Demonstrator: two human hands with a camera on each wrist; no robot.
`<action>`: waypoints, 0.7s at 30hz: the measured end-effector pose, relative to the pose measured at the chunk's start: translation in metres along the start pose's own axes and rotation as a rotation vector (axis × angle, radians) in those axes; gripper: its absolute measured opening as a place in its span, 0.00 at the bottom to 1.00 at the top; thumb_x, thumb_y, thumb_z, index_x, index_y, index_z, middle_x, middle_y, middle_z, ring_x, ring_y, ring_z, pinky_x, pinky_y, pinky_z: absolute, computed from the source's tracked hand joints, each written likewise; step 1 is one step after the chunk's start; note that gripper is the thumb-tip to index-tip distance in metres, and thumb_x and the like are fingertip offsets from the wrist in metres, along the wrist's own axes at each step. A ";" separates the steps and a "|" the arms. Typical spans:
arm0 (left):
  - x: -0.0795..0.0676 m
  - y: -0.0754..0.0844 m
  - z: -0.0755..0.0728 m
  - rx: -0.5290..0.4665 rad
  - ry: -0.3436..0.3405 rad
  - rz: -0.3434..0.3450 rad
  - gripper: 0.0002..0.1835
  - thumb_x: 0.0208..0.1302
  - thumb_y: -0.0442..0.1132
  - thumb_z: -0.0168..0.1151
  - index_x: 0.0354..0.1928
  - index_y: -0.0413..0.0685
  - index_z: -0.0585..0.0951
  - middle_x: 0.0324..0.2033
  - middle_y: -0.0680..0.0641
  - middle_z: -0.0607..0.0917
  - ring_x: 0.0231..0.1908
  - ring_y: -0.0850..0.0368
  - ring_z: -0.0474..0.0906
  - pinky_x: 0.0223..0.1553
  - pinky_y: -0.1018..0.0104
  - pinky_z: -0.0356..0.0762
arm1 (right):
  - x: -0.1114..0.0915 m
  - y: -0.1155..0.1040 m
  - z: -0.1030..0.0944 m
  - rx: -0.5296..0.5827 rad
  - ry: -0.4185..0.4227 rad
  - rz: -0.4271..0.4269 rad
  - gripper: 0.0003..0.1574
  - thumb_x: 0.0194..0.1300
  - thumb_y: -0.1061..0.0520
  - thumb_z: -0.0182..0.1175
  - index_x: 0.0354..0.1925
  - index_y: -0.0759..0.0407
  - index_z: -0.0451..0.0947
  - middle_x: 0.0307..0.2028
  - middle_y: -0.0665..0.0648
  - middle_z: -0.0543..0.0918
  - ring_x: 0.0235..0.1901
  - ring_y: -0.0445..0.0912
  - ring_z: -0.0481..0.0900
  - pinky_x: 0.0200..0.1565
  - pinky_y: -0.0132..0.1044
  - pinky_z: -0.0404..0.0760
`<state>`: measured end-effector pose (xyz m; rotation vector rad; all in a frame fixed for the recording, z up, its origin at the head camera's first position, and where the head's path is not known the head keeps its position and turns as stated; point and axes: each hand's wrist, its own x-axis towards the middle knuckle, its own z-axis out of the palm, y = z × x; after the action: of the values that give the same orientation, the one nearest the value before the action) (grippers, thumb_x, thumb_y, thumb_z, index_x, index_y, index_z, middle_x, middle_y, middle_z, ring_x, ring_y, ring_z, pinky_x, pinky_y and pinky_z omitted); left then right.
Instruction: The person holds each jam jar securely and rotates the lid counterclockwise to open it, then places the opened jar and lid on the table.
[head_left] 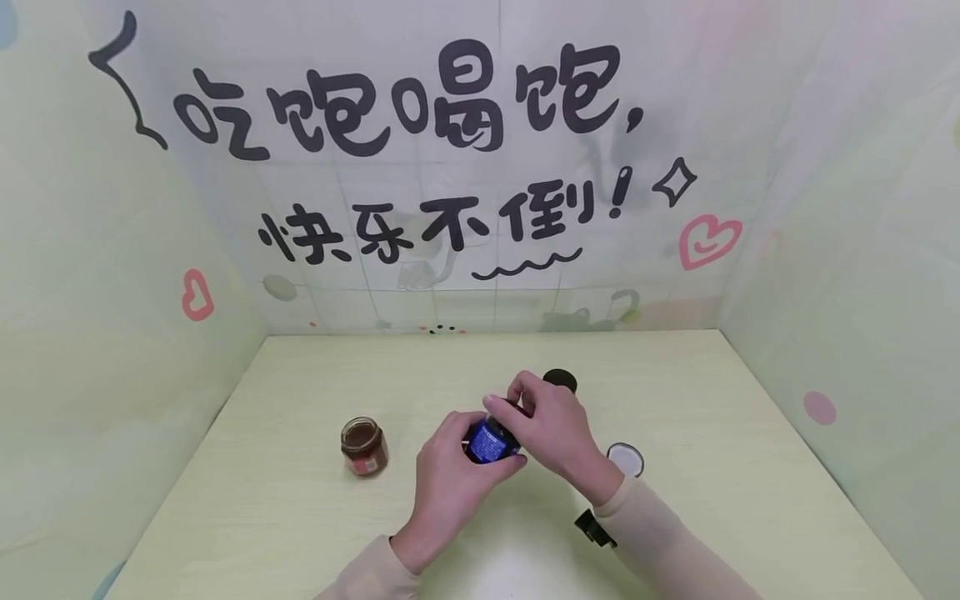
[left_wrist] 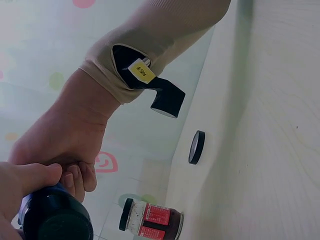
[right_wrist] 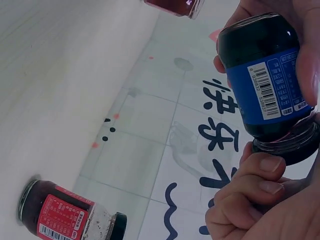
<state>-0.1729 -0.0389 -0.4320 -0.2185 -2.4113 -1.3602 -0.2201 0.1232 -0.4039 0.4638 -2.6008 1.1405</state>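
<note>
Held above the table is a dark glass jar with a blue label (head_left: pixel 491 443). My left hand (head_left: pixel 450 479) grips the jar's body, thumb on one side and fingers on the other. The fingers of my right hand (head_left: pixel 555 427) curl round its black lid (right_wrist: pixel 302 142) at the neck. In the right wrist view the blue label (right_wrist: pixel 267 90) shows a barcode, and the lid sits on the jar's mouth. The left wrist view shows the jar's dark base (left_wrist: pixel 62 222) facing the camera.
An uncapped jar of dark red contents (head_left: pixel 365 454) stands left of my hands. Behind my right hand is a red-labelled jar (right_wrist: pixel 60 215) with a black lid. A loose lid (head_left: pixel 626 460), white inside up, lies beside my right wrist. Walls (head_left: pixel 840 275) border the table.
</note>
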 end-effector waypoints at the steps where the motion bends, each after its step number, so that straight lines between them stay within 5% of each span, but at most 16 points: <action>1: 0.000 0.000 0.000 -0.002 0.000 0.003 0.30 0.38 0.54 0.85 0.46 0.62 0.84 0.36 0.63 0.80 0.36 0.65 0.79 0.38 0.63 0.77 | 0.000 0.001 0.001 0.010 0.003 -0.004 0.27 0.64 0.23 0.56 0.29 0.42 0.72 0.13 0.44 0.66 0.14 0.40 0.64 0.19 0.37 0.61; 21: 0.000 0.001 -0.004 -0.025 -0.007 0.037 0.31 0.38 0.52 0.86 0.48 0.62 0.84 0.37 0.64 0.81 0.36 0.66 0.79 0.37 0.65 0.78 | -0.001 0.005 0.003 0.186 0.039 -0.092 0.19 0.64 0.33 0.65 0.30 0.42 0.73 0.13 0.45 0.64 0.15 0.40 0.62 0.20 0.35 0.62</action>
<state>-0.1717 -0.0420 -0.4297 -0.2733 -2.3850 -1.3759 -0.2212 0.1245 -0.4091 0.5872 -2.4242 1.3524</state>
